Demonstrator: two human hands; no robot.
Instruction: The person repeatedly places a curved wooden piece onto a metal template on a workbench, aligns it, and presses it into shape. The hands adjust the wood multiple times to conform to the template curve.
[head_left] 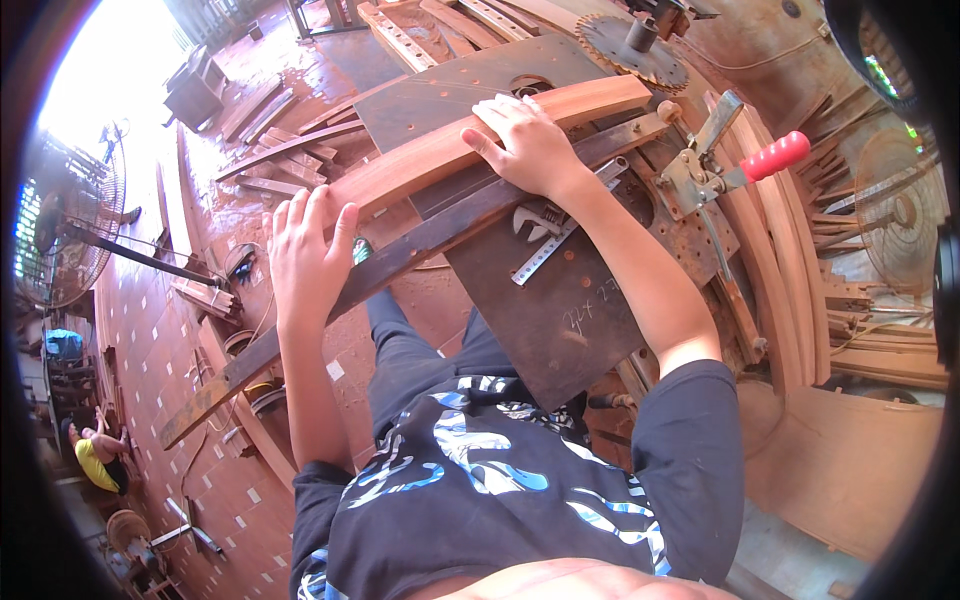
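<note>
A curved reddish wooden piece (405, 168) lies across the dark metal machine table (560, 330). My left hand (305, 245) is closed about its near left end, thumb apart from the fingers. Farther along, my right hand (525, 145) grips it from above, fingers over the far edge and thumb on the near side. Alongside, on my side, runs a long dark curved wooden strip (400, 250), its left end jutting past the table. Under my right forearm lie an adjustable wrench (537, 222) and a steel ruler (541, 258).
A toggle clamp with a red handle (775, 157) stands at the right. Beyond the wood lies a toothed circular saw blade (632, 50). Curved boards (780, 250) lean at the right. A standing fan (75, 215) and a seated person in yellow (97, 460) are at the left.
</note>
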